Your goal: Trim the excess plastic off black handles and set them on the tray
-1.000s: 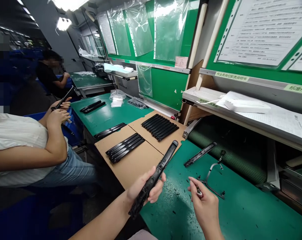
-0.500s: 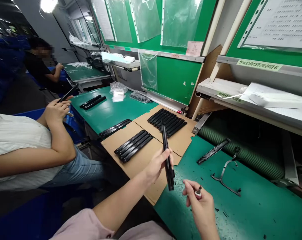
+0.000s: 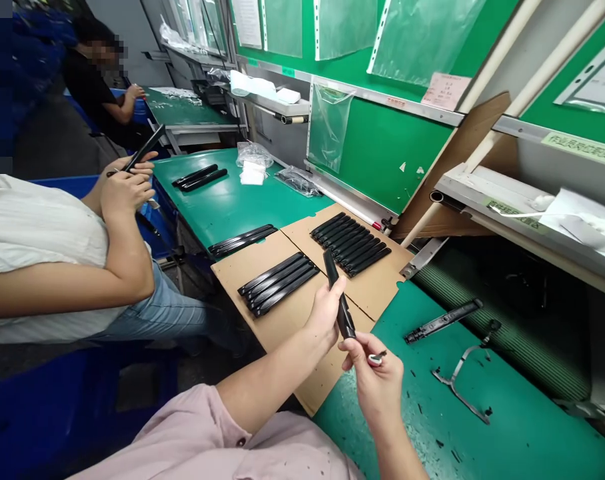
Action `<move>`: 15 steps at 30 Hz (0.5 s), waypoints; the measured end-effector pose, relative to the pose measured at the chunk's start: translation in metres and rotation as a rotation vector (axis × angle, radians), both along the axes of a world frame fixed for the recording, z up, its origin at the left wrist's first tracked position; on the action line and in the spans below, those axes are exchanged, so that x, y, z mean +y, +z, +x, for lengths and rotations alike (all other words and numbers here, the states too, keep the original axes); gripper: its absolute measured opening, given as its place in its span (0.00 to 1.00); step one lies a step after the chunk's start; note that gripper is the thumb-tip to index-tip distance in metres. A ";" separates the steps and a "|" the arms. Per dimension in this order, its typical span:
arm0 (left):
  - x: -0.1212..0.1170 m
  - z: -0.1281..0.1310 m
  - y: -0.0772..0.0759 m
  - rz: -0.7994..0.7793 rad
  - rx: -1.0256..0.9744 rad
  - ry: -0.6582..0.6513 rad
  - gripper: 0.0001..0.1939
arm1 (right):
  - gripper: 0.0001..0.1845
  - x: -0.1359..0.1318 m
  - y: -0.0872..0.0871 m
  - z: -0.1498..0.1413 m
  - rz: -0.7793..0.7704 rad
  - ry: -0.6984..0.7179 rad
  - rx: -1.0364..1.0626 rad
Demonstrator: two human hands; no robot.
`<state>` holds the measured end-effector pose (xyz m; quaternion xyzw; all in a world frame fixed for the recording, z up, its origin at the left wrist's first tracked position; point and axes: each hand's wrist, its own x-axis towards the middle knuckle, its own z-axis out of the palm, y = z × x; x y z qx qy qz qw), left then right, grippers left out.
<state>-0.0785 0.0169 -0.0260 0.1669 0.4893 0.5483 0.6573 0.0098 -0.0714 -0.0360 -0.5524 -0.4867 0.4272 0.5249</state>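
Observation:
My left hand [image 3: 326,308] grips a long black plastic strip [image 3: 336,292] by its middle, holding it tilted up over the cardboard sheet [image 3: 287,327]. My right hand [image 3: 375,380] is closed in a pinch just below the strip's lower end, with a small metal-tipped tool [image 3: 377,358] between thumb and fingers. The right thumb touches the strip's end. Two groups of the same black strips lie on the cardboard, one [image 3: 278,282] at the left and one [image 3: 351,243] further back.
On the green mat [image 3: 482,440] lie another black strip [image 3: 442,321], a bent thin frame piece [image 3: 462,383] and black scraps. A ribbed conveyor [image 3: 502,333] runs under the shelf. A seated co-worker [image 3: 57,253] at the left holds a strip; more strips [image 3: 200,177] lie on that bench.
My left hand has turned the strip from lying slanted across the palm to nearly upright, then lowered it a little. My right hand has risen to meet its lower end.

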 end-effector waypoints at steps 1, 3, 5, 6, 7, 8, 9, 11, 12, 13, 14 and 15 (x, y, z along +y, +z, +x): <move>0.006 0.000 -0.002 -0.019 -0.009 0.012 0.25 | 0.19 0.007 0.003 0.001 -0.003 0.007 0.023; 0.020 0.000 -0.007 -0.035 -0.018 0.028 0.26 | 0.21 0.022 0.005 0.003 -0.047 0.014 0.106; 0.033 0.000 -0.013 -0.035 -0.008 0.041 0.26 | 0.23 0.035 0.001 0.005 -0.127 0.009 0.202; 0.040 0.001 -0.016 -0.033 0.003 0.043 0.26 | 0.24 0.040 -0.003 0.006 -0.167 0.004 0.244; 0.047 0.001 -0.020 -0.029 0.019 0.041 0.26 | 0.25 0.046 -0.007 0.007 -0.200 -0.001 0.276; 0.055 0.001 -0.025 -0.021 0.043 0.036 0.26 | 0.25 0.050 -0.011 0.009 -0.223 -0.002 0.293; 0.063 -0.001 -0.029 -0.008 0.077 0.028 0.25 | 0.25 0.054 -0.016 0.012 -0.237 0.001 0.295; 0.085 -0.009 -0.038 0.042 0.171 0.014 0.24 | 0.24 0.058 -0.027 0.019 -0.266 0.017 0.246; 0.099 -0.016 -0.041 0.080 0.229 0.009 0.22 | 0.24 0.059 -0.033 0.024 -0.281 0.029 0.204; 0.115 -0.026 -0.044 0.122 0.291 0.006 0.21 | 0.24 0.060 -0.039 0.029 -0.294 0.036 0.161; 0.133 -0.038 -0.047 0.165 0.356 0.002 0.19 | 0.24 0.059 -0.047 0.034 -0.303 0.033 0.124; 0.153 -0.051 -0.048 0.202 0.419 -0.010 0.18 | 0.24 0.058 -0.055 0.039 -0.310 0.018 0.098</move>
